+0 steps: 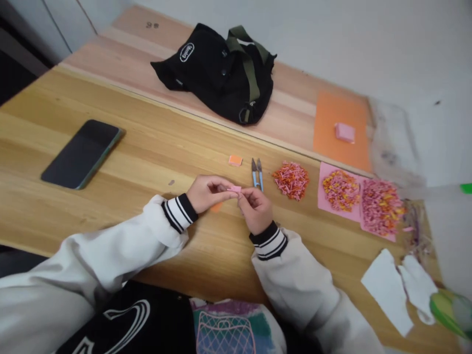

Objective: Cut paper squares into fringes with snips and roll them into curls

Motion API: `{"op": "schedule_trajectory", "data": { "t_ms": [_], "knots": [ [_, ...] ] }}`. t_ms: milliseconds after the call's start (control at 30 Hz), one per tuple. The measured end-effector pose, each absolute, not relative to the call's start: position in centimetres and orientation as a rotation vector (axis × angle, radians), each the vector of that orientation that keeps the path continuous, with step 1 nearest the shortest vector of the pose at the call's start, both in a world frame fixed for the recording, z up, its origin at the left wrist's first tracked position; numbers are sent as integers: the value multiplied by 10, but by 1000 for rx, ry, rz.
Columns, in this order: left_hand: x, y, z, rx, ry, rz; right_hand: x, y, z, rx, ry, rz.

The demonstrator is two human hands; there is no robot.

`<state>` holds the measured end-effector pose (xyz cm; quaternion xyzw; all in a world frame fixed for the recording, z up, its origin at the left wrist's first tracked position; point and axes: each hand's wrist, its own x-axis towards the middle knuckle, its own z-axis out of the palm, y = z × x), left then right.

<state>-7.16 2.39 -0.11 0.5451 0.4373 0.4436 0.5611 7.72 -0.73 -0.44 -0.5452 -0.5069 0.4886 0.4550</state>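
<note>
Both my hands meet over the wooden table [147, 147] and pinch one small pink paper piece [234, 189] between their fingertips. My left hand [208, 192] grips its left end, my right hand [256, 209] its right end. Just beyond the hands lie small thread snips [257, 173] and a small orange paper piece [235, 160]. A bit of orange paper [216, 207] shows under my left hand.
A phone [83, 152] lies at the left. A black bag [221, 73] sits on the far bench. Heaps of tiny folded paper bits [291, 179] lie to the right, two on pink sheets [341, 189]. An orange sheet with a pink block [344, 132] and white tissues [391, 290] are further right.
</note>
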Motion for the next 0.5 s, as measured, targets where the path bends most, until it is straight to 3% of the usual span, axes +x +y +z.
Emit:
{"op": "schedule_trajectory", "data": {
  "t_ms": [500],
  "knots": [
    [-74,22,1,1358,1052,1011,77,-10,-3,-1392,-1254,1199]
  ]
}}
